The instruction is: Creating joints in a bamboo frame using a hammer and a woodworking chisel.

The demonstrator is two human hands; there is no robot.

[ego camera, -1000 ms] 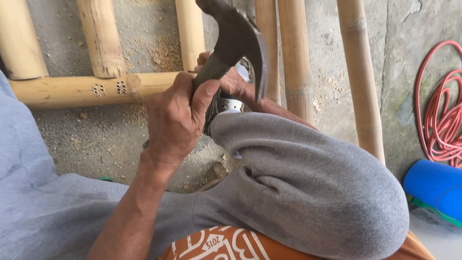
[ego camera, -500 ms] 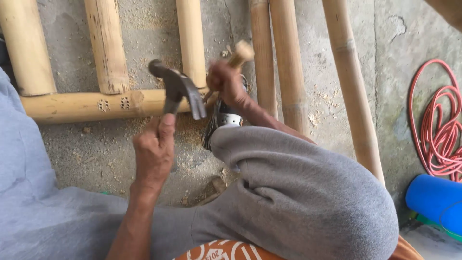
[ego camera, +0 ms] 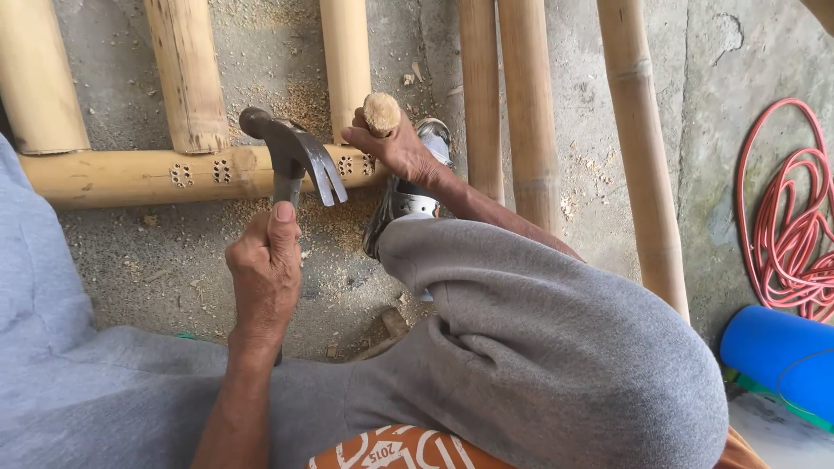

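Hammer (ego camera: 291,156), gripped in the left hand (ego camera: 265,274), hangs poised just above the horizontal bamboo pole (ego camera: 130,176); the right hand (ego camera: 395,148) pinches a wooden peg (ego camera: 381,113) at that pole's right end. Driving the peg seems underway, needing a square blow.

No packages, signs or screens are in view. The only printed surface is an orange garment (ego camera: 408,449) at the bottom edge, below the grey-clad knee (ego camera: 556,347): it carries white lettering and white curved line work, partly hidden by the knee and cut off by the frame.
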